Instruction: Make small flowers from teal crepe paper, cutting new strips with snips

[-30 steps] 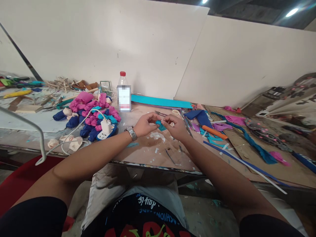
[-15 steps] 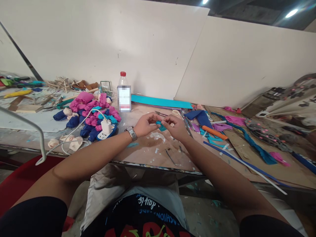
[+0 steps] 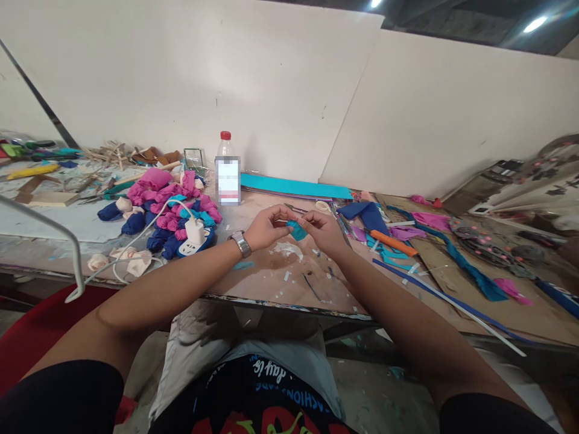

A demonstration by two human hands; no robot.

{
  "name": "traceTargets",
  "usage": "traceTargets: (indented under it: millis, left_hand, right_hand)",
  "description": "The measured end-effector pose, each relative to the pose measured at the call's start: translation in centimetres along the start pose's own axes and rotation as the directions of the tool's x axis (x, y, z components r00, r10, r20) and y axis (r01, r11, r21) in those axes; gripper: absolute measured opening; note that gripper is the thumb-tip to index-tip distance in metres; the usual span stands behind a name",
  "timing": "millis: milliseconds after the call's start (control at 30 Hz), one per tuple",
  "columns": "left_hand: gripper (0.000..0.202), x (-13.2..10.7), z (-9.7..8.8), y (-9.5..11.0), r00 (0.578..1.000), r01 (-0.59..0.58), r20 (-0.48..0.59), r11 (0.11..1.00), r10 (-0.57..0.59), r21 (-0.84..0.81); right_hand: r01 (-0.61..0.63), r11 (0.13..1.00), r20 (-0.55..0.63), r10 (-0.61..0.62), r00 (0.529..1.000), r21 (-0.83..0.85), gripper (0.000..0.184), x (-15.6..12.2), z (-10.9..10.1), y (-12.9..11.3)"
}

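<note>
A small piece of turquoise crepe paper (image 3: 297,231) is held just above the table, its folded or crumpled shape partly covered by fingers. My left hand (image 3: 270,227), with a metal watch on its wrist, pinches the piece from the left. From the right, my right hand (image 3: 322,230) grips it between thumb and fingers. Both sets of fingertips nearly meet at its upper edge. Left of my hands lies a heap of crumpled pink, navy and turquoise paper pieces (image 3: 168,205).
A power strip (image 3: 195,240) with a white plug sits against the heap. Behind stand a red-capped bottle (image 3: 225,144) and a long turquoise strip (image 3: 294,185). To the right lie an orange cutter (image 3: 392,242), paper scraps, a white stick (image 3: 470,314) and cardboard (image 3: 434,265).
The turquoise piece has turned in my fingers and shows a broader, rounder face. Both hands stay in nearly the same place.
</note>
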State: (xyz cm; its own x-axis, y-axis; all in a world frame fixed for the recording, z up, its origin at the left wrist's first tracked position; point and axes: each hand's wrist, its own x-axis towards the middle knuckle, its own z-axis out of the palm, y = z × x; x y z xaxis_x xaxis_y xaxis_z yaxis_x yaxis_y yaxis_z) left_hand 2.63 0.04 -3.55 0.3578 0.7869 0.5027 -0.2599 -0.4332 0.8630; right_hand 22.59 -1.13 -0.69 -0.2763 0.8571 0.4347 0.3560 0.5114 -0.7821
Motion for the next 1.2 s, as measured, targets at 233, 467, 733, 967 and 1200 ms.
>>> traceTargets:
  millis: [233, 467, 733, 967, 1200]
  left_hand:
    - [0.033, 0.2, -0.1, -0.4, 1.000, 0.019, -0.021, 0.999, -0.019, -0.032]
    - [0.036, 0.2, -0.1, -0.5, 0.998, 0.057, -0.036, 0.997, -0.059, -0.054]
    - [0.035, 0.2, -0.1, -0.5, 0.998, 0.047, -0.031, 0.999, -0.048, -0.028]
    - [0.032, 0.1, -0.1, -0.6, 1.000, 0.007, -0.024, 1.000, -0.008, -0.025]
    - [0.036, 0.2, 0.0, -0.3, 0.998, -0.026, -0.053, 0.999, 0.023, -0.041]
  right_hand:
    - [0.029, 0.999, -0.019, -0.029, 0.999, 0.025, 0.044, 0.0, 0.2, 0.3]
    - [0.074, 0.996, -0.051, -0.077, 0.996, -0.057, 0.030, -0.1, 0.1, 0.1]
    - [0.083, 0.994, -0.039, -0.086, 0.996, -0.075, 0.031, -0.3, 0.3, -0.2]
    - [0.064, 0.992, -0.054, -0.070, 0.996, -0.106, 0.031, -0.4, 0.6, -0.2]
    - [0.060, 0.998, -0.015, -0.060, 0.998, -0.025, 0.034, -0.3, 0.9, 0.9]
